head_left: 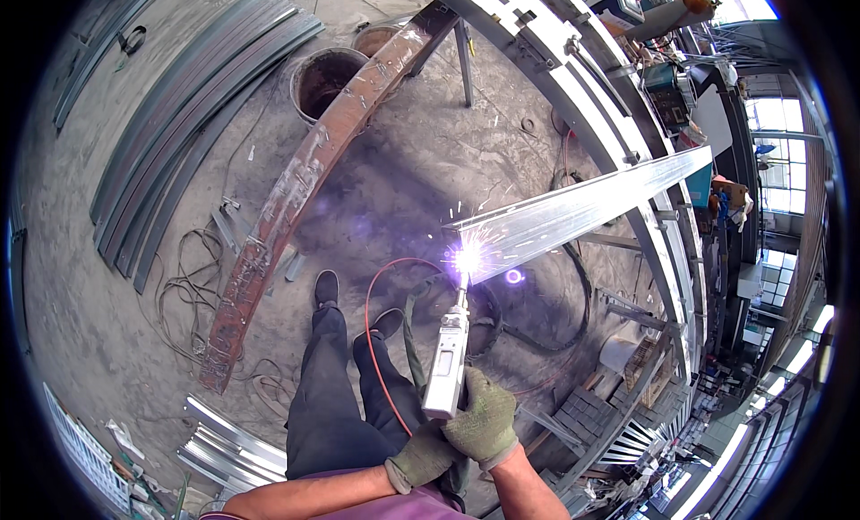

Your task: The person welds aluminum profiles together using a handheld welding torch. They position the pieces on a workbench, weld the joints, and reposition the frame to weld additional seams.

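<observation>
My right hand (484,417), in a green work glove, is wrapped around the grip of a white and grey welding torch (445,368). Just below it, my gloved left hand (421,457) is closed against the torch's rear end, its fingertips partly hidden under it. The torch's nozzle points away from me at the near end of a long silver metal profile (591,202). A bright violet-white glare with flying sparks (468,258) covers the contact spot, so the joint itself cannot be seen. A thin red hose (374,341) curves around from the torch area.
A rusty beam (309,175) slants across the left, near a bucket (324,83). Long steel strips (197,117) lie on the floor at far left, cables (193,287) coil nearby. A curved metal rail (618,135) runs along the right. Grey blocks (582,421) sit at lower right.
</observation>
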Tool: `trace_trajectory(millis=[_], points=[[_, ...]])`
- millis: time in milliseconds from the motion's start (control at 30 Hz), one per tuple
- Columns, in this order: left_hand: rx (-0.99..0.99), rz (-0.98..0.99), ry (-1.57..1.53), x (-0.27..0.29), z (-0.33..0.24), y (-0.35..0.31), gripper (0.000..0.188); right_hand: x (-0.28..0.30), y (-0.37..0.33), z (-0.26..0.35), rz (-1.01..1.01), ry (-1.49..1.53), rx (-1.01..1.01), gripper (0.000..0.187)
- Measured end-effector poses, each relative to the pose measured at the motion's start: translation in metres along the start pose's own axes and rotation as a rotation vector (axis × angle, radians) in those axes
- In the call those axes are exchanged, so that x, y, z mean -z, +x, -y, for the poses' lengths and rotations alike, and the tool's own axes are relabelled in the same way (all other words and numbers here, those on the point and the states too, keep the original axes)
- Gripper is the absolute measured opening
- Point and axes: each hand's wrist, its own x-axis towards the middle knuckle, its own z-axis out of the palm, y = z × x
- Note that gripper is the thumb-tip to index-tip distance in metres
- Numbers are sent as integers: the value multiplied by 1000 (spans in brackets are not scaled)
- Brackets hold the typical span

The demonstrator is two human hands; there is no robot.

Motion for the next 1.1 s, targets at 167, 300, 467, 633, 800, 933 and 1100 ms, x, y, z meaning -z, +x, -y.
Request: trace_trajectory(millis=[167, 300, 467, 633, 800, 933, 1100], points=[[-140, -34, 115, -6, 15, 1, 31, 0, -1, 1, 1, 8, -10, 59], [-150, -39, 127, -5, 10, 0, 31, -2, -3, -2, 5, 8, -26, 58], [-133, -27, 109, -5, 8, -1, 31, -1, -4, -2, 14, -6, -18, 57], [-62, -5, 20, -6, 6, -3, 34, 2, -4, 4, -4, 19, -9, 58], [-104, -28, 36, -6, 4, -5, 31, -1, -8, -1, 6, -9, -20, 59], [-83, -8, 90, -4, -1, -6, 29, -3, -9, -4, -8, -18, -13, 58], [-182, -37, 175, -8, 11, -5, 27, -5, -10, -4, -29, -1, -7, 57]])
